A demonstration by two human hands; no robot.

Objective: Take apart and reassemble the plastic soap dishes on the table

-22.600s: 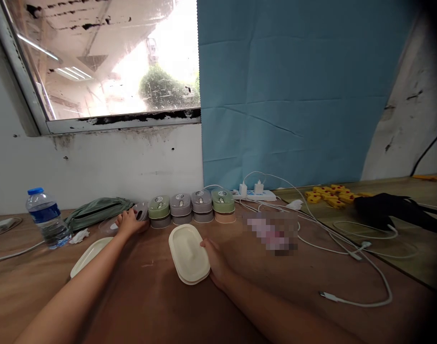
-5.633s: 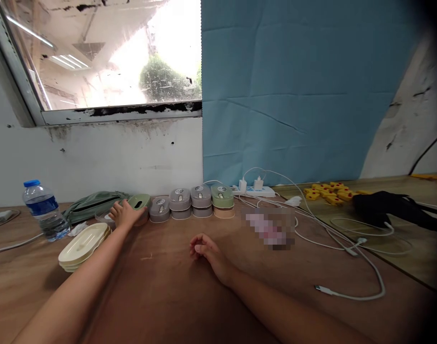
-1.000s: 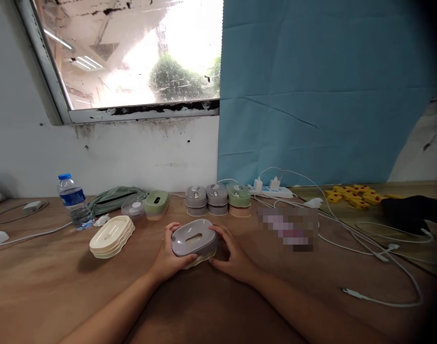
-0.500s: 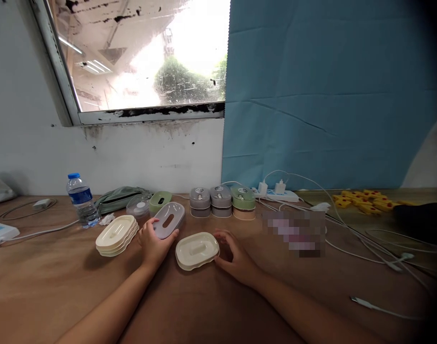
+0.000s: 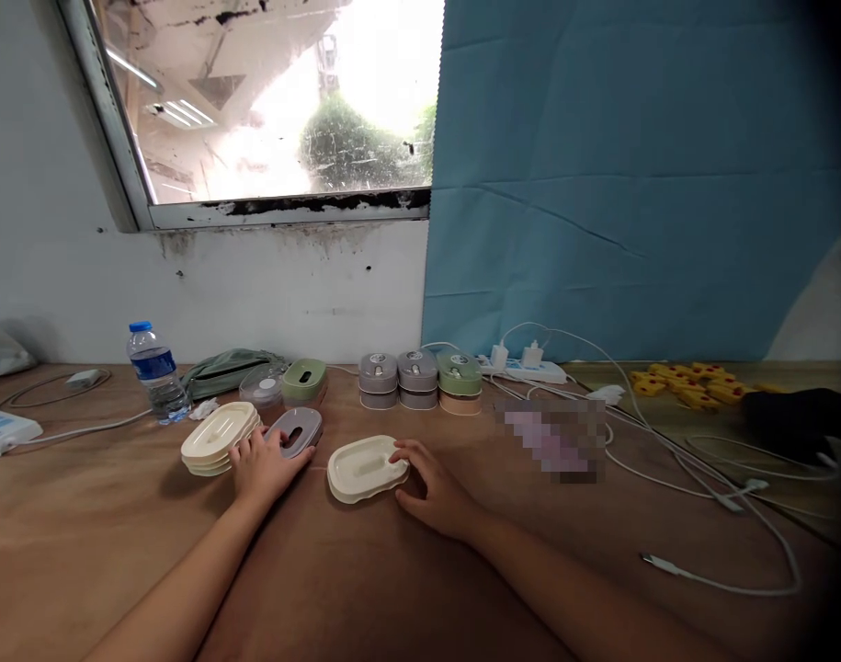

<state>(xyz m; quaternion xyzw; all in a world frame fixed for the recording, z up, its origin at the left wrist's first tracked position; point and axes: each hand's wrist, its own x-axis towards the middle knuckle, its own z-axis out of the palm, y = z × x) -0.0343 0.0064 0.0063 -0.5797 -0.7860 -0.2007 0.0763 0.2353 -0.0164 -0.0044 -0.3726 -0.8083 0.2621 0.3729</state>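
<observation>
My left hand [image 5: 263, 462] has its thumb and index finger on the edges of a grey oval lid [image 5: 308, 425] with a slot in its middle, which appears to rest on the table. Its other fingers come up against the right end of a stack of cream oval lids [image 5: 217, 432]. With its index finger on top and thumb by the front edge, my right hand [image 5: 426, 492] grips the right end of a single cream oval lid [image 5: 363, 467]. Behind the grey lid stands a green slotted lid [image 5: 304, 379].
Two grey lunch boxes [image 5: 378, 377] and a green one [image 5: 460, 377] line the back. Leftward are a water bottle [image 5: 154, 372], a green pouch [image 5: 231, 370] and a clear round container [image 5: 260, 386]. Cables, a power strip [image 5: 537, 370] and yellow pieces [image 5: 696, 384] lie right.
My left hand has moved left and lowered the grey lid from a tilted pose. My right index finger has moved onto the top of the cream lid. The view has shifted slightly.
</observation>
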